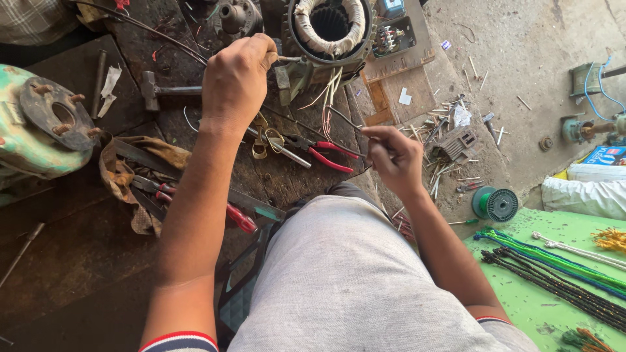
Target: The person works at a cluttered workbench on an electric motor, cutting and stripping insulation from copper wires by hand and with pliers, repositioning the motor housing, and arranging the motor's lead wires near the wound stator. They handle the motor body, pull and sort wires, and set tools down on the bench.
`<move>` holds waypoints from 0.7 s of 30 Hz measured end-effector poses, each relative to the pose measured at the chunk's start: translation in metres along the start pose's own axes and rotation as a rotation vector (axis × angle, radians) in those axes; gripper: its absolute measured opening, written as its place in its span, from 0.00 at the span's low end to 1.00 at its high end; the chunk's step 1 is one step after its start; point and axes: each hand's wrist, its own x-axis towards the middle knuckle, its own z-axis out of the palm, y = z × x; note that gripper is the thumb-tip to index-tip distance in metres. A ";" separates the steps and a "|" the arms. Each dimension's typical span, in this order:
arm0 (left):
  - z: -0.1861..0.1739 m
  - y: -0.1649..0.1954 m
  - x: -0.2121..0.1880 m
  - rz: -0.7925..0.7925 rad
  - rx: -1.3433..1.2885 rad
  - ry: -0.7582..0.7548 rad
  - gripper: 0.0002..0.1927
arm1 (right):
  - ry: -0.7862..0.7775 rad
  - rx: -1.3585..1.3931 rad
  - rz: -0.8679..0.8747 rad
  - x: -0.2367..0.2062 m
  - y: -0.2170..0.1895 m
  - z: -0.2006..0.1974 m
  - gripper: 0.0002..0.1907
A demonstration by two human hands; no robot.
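A motor stator (pixel 329 29) with pale taped windings stands at the top of the dark workbench (pixel 72 248), loose wire leads hanging from its front. My left hand (pixel 236 78) is closed right beside the stator's left side, pinching a thin wire or small tool that touches the housing. My right hand (pixel 393 155) is lower and to the right, its fingers pinched on a thin dark wire that runs up toward the stator. Red-handled pliers (pixel 321 151) lie on the bench between my hands.
A hammer (pixel 163 91), scissors (pixel 267 140) and a rag with red-handled tools (pixel 153 189) lie on the bench. A green flanged casting (pixel 39 124) sits at left. On the floor are a green wire spool (pixel 495 204), scraps, and cords on a green mat (pixel 548 261).
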 end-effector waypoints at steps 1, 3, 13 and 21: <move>0.000 0.000 0.000 0.003 -0.002 0.003 0.05 | -0.001 0.023 0.028 -0.002 0.001 0.001 0.15; -0.001 0.000 0.000 0.002 -0.004 0.001 0.05 | 0.074 0.134 -0.048 -0.004 0.003 0.002 0.16; 0.000 -0.003 0.002 0.002 0.002 -0.021 0.05 | 0.266 0.074 0.078 0.043 0.015 0.000 0.13; 0.005 -0.006 0.003 0.019 0.034 -0.009 0.06 | 0.233 -0.045 0.134 0.049 0.004 -0.001 0.13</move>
